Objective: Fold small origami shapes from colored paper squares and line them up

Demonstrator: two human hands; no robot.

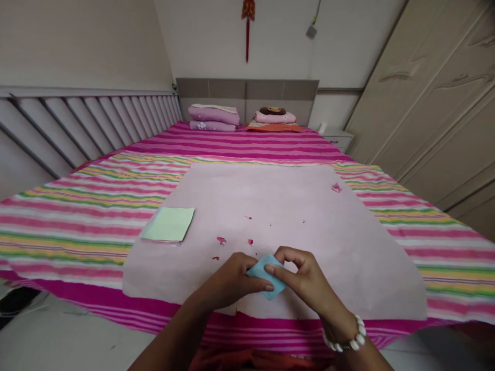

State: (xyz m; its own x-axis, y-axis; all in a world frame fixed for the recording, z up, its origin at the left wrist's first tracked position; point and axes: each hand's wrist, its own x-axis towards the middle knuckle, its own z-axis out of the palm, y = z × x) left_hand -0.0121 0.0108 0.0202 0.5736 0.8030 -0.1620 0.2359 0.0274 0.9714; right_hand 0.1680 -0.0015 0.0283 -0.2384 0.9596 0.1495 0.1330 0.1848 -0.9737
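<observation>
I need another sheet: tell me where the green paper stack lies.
In the head view, the green paper stack lies left of centre on the pale pink sheet, up and left of the left hand.

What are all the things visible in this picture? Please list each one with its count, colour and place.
blue paper: 1, light blue, held in both hands near the bed's front edge
paper stack: 1, pale green, on the sheet's left side
paper scraps: several, pink-red, scattered on the sheet
sheet: 1, pale pink, spread on the bed
bedcover: 1, striped pink, green, yellow
folded bedding: 2 piles, at the headboard
wardrobe: 1, beige, right
bracelet: 1, white beads, right wrist
left hand: 1
right hand: 1
</observation>
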